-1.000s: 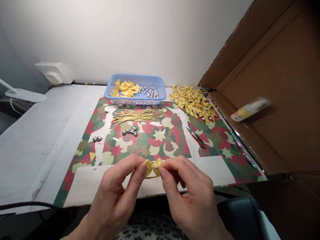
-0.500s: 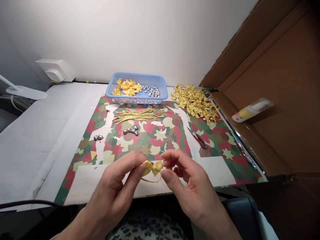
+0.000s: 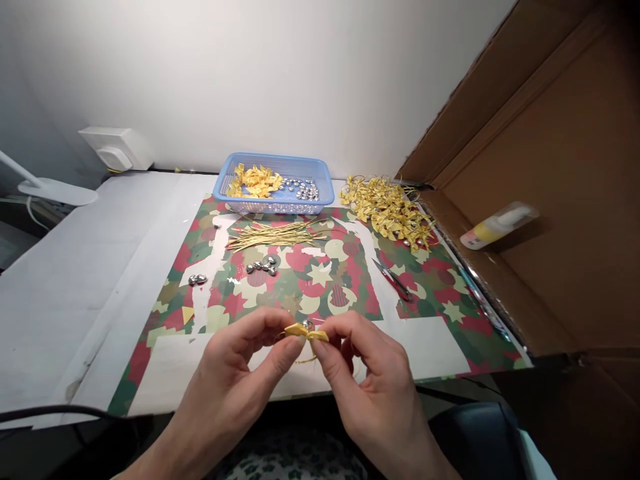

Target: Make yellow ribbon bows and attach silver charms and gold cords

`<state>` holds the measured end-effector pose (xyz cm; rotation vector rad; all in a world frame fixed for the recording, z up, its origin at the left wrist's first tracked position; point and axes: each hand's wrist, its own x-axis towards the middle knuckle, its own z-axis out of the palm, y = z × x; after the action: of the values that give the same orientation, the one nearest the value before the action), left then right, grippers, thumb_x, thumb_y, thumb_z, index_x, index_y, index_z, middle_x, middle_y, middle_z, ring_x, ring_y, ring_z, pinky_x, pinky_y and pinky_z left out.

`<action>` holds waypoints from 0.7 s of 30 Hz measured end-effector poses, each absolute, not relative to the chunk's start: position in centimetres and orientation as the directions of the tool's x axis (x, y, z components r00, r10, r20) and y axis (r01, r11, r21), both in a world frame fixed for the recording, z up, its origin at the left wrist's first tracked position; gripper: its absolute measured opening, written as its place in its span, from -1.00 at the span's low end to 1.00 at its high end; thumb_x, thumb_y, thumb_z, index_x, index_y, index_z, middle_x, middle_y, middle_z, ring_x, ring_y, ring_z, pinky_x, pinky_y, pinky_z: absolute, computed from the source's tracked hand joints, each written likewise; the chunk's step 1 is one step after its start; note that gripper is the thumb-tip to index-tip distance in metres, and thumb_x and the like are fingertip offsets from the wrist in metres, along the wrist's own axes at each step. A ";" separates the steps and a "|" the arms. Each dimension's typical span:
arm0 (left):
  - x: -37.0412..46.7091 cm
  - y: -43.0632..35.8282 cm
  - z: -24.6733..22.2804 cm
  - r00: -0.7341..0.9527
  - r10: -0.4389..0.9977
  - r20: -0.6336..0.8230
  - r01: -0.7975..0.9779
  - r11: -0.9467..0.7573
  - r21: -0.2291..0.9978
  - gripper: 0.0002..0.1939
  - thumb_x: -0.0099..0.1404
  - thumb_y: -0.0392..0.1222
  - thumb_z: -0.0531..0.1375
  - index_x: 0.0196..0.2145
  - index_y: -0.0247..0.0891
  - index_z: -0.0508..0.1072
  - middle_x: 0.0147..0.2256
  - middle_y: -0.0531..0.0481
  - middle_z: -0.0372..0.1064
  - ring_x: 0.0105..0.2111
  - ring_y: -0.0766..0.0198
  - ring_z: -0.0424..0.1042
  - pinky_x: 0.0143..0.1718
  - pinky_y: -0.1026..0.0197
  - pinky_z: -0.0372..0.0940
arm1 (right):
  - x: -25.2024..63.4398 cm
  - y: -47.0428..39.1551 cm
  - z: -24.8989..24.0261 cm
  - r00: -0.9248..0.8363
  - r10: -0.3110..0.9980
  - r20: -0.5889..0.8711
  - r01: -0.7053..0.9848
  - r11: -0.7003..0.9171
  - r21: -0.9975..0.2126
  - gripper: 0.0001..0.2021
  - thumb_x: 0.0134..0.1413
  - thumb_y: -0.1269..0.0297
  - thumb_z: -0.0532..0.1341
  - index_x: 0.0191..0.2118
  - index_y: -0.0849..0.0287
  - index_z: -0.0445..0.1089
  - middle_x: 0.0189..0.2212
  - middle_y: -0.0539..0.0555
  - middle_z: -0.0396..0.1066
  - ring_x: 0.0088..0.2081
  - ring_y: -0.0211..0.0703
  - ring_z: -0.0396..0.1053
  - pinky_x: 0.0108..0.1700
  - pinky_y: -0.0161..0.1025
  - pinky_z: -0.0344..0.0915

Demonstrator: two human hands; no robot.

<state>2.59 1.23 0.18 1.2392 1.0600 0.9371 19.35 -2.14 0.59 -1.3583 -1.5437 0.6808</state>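
Between my two hands is a yellow bow (image 3: 306, 331) with a silver bell (image 3: 308, 325) at its middle and a thin gold cord hanging below. My left hand (image 3: 245, 367) pinches the bow's left side between thumb and fingers. On the other side, the thumb and fingers of my right hand (image 3: 373, 373) pinch its right loop. Beyond them, several silver bells (image 3: 263, 266) sit on the patterned sheet (image 3: 305, 287), and a bundle of gold cords (image 3: 275, 235) lies farther back.
A blue basket (image 3: 274, 207) holds yellow bows and silver bells. Finished-looking yellow bows with cords are heaped (image 3: 387, 210) at the right. Small scissors (image 3: 393, 280), two bells (image 3: 197, 279) at left, a bottle (image 3: 497, 227) and a cardboard wall (image 3: 565, 153) surround the work area.
My right hand has moved left and now pinches the bow's right loop. The bow has turned, so the silver bell shows on top. The view has shifted slightly.
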 end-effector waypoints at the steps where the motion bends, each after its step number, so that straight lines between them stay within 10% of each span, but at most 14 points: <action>1: 2.7 1.3 0.3 0.270 0.955 -0.119 -0.006 0.126 0.992 -0.97 0.33 -0.20 0.35 -0.29 -0.12 0.63 -0.34 0.06 0.57 -0.31 0.21 0.53 -0.24 0.29 0.42 | 19.3 -2.2 0.5 0.057 0.954 0.294 0.441 0.240 -0.865 -0.86 0.30 0.41 0.18 -0.33 0.15 0.38 -0.47 -0.06 0.37 -0.47 -0.30 0.27 -0.46 -0.33 0.18; 10: 2.8 2.3 0.2 0.399 0.891 -0.218 -0.108 0.282 0.953 -0.85 0.34 -0.17 0.36 -0.40 -0.20 0.64 -0.50 0.03 0.55 -0.45 0.28 0.46 -0.39 0.32 0.35 | 22.0 -1.8 0.0 0.056 0.998 0.017 0.041 0.015 -0.999 -0.80 0.34 0.14 0.23 -0.11 0.13 0.52 -0.36 0.02 0.47 -0.45 -0.28 0.31 -0.47 -0.35 0.23; 21: 4.7 2.9 -0.5 0.719 0.565 -0.404 -0.327 0.789 0.520 -0.73 0.10 -0.10 0.54 -0.33 -0.28 0.64 -0.59 0.14 0.27 -0.62 0.49 0.17 -0.54 0.43 0.22 | 21.8 -1.2 0.7 -0.022 0.957 0.288 0.098 0.289 -0.952 -0.83 0.22 0.46 0.30 -0.15 0.09 0.58 -0.30 -0.01 0.48 -0.30 -0.23 0.39 -0.29 -0.31 0.35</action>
<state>4.73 2.91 -0.46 0.4363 0.5824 0.5107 21.78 -1.18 0.70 -1.0558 -1.4116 0.9462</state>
